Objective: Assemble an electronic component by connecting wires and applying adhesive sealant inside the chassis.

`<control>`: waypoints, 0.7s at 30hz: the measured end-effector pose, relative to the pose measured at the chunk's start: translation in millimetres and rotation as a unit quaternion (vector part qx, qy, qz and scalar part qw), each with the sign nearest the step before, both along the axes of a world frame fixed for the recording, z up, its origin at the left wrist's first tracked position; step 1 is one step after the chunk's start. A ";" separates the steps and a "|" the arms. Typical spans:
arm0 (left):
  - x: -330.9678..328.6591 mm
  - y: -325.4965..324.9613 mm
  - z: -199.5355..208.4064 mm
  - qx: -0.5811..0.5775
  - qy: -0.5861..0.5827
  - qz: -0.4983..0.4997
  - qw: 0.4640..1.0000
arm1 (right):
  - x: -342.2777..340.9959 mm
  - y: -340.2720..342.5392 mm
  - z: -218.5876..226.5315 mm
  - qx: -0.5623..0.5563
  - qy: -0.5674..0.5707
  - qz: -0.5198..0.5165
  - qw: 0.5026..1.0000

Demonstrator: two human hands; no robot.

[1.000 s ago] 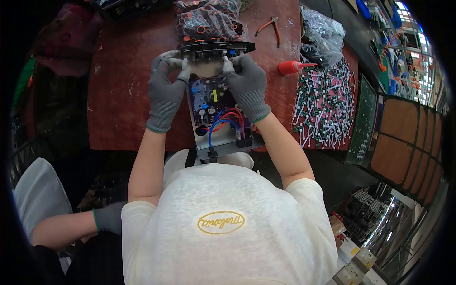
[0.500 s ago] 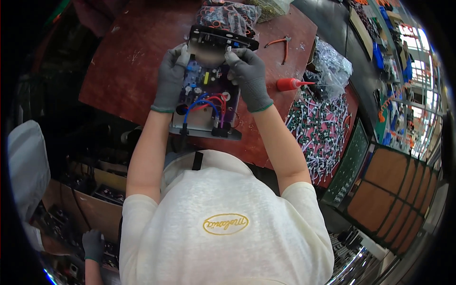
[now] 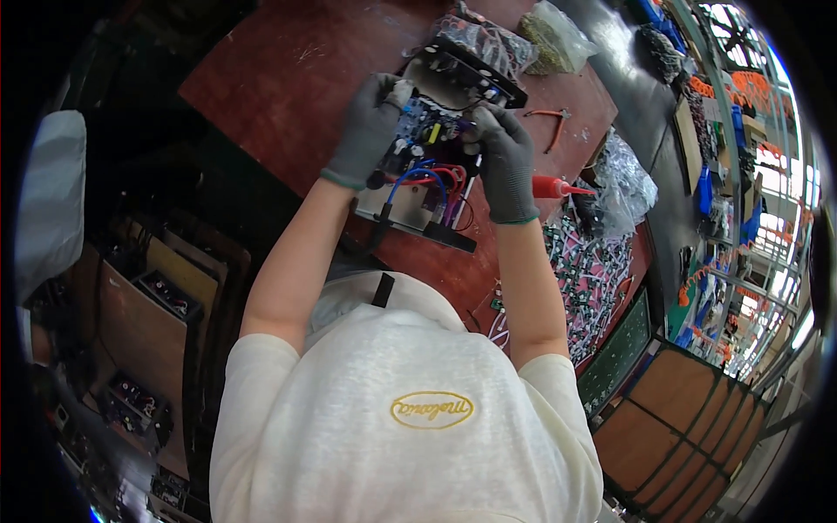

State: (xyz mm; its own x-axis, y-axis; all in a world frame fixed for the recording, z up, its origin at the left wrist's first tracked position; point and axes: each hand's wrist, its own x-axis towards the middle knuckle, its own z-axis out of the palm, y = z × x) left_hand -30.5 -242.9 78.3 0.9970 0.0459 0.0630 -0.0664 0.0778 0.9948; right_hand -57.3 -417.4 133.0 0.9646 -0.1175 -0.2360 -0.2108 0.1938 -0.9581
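An open electronics chassis (image 3: 403,212) lies at a slant over the red table in front of me. It carries a circuit board (image 3: 418,144) with blue, red and purple wires, and a black panel (image 3: 475,68) stands along its far end. My left hand (image 3: 370,131), in a grey glove, pinches the unit near the board's far left corner. At the opposite side, my gloved right hand (image 3: 507,161) has thumb and fingers together at the edge where board and panel meet. Any small part in the right fingertips is hidden.
Right of the unit lie red-handled pliers (image 3: 558,126), a red nozzle bottle (image 3: 551,186), a clear plastic bag (image 3: 623,187) and a pile of small wired boards (image 3: 588,270). Bagged parts (image 3: 488,44) sit behind the panel. Cartons with units (image 3: 144,322) stand at lower left.
My view has turned, so table and unit appear tilted clockwise and shifted right. Both hands remain at the unit's sides. Another person's gloved hand at lower left has gone out of view.
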 end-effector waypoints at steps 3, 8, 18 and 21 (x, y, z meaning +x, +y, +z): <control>-6.1 5.2 -5.9 0.019 -0.012 0.027 0.999 | -0.3 7.6 0.1 -0.060 -0.007 -0.025 0.998; -6.7 16.3 -15.8 -0.041 0.019 0.030 0.998 | 6.2 15.4 6.3 -0.068 -0.002 0.009 0.998; 2.2 29.3 -8.6 -0.081 0.054 -0.045 0.994 | 26.2 35.1 25.9 -0.029 0.040 0.033 0.998; 20.4 38.3 -5.9 0.096 -0.085 -0.021 0.992 | 23.9 42.0 29.3 -0.044 0.072 -0.005 0.996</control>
